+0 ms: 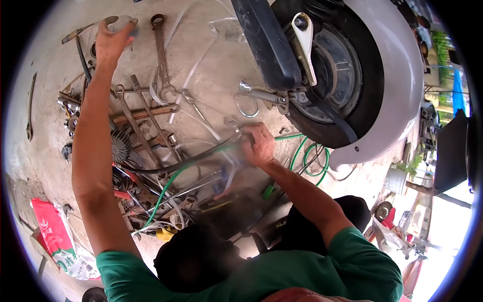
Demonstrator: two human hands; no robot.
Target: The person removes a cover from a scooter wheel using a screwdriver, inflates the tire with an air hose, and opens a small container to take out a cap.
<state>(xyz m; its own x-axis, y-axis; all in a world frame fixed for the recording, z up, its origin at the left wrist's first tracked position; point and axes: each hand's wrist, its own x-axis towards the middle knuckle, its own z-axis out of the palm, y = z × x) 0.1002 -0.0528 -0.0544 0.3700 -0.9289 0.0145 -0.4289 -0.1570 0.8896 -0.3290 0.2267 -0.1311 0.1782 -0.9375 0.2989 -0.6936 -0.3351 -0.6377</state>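
My left hand [111, 46] reaches out to the upper left, with its fingers curved around a pale, see-through round thing [119, 24]. What that is I cannot make out. Near the middle, my right hand [257, 144] is closed around the end of a black cable [193, 160]. A green wire [166, 189] runs beside this cable and comes out past the hand. Above my right hand is the scooter's rear wheel [370, 60], with a spring [266, 96] at its lower left.
Wrenches [160, 48] and other tools are strewn over the concrete floor on the left. A finned metal part [121, 145] lies among them. A red and white bag [53, 231] is at lower left. The pale fender [397, 90] curves around the wheel. Green wire loops [327, 158] lie below it.
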